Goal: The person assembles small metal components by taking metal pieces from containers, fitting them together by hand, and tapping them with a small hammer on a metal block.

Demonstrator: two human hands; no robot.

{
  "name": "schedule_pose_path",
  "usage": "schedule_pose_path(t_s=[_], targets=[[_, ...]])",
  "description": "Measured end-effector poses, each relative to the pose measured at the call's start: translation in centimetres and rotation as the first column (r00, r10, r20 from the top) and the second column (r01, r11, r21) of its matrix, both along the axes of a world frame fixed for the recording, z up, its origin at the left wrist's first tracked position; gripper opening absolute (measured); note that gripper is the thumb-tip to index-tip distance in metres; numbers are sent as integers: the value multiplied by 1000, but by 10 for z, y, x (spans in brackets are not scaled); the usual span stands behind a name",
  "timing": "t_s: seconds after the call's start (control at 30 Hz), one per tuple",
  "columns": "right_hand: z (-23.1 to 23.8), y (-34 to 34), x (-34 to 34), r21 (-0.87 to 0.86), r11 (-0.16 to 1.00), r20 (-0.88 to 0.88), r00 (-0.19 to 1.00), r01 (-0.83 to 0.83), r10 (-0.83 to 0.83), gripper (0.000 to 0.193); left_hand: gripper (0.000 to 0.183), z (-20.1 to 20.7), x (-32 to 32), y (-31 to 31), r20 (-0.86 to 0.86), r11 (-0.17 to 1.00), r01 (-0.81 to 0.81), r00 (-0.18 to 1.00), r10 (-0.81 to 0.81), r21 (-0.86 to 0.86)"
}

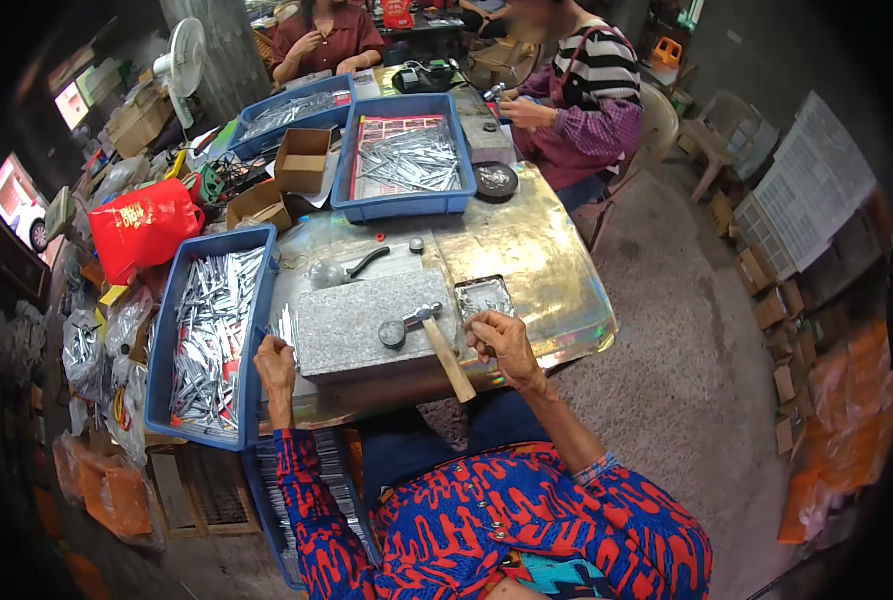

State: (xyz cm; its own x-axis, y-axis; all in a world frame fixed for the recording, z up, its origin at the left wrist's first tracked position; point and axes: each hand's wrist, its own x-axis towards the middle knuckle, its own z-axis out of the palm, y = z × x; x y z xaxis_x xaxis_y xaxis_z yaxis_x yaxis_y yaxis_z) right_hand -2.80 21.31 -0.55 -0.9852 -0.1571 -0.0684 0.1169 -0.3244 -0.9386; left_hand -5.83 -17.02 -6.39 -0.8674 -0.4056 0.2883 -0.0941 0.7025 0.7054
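Two hands I watch from far, and in both the grip looks narrow. The right hand (507, 345) has its fingertips drawn together just beside a small dish (479, 280); I cannot tell if a part is between them. The left hand (276, 368) is curled between the stone block (336, 305) and the blue tray (198, 437), and what it holds is also not clear to me. Small shiny parts (486, 298) lie in the dish, and slim metal pieces (216, 340) fill the tray.

For such tiny parts, I would pinch one only, with the very tips, so the others do not scatter. On the block lie a round dark piece (392, 334) and a hammer (448, 357), whose handle goes over the near edge. I judge this handle convenient for the right hand, but a careless wrist could push it. Any striking should be short and straight, with the left fingers kept aside. Farther on the bench (556, 255), the pliers (368, 263) rest safely apart.
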Motion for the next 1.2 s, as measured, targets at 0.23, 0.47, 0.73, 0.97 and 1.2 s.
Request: schedule_pose_path(t_s=[0.23,0.47,0.73,0.97,1.2], targets=[[-15,11,-3,72,993,-48,995,95,-92,16,8,65,25,-46,-295,981,-129,952,81,-146],[-25,20,-4,93,981,-70,984,170,-164,14,14,-19,24,-162,217,904,-30,967,134,-426],[-30,31,-7,107,970,-64,976,216,-210,14,3,-90,15,-212,280,985,20,960,29,-169],[-37,41,-12,63,971,-60,972,230,-227,15,11,-27,37,-162,329,999,36,944,-21,-38],[-37,62,-24,69,955,-20,957,289,-288,16,6,-13,38,-141,384,1000,-11,923,0,27]])
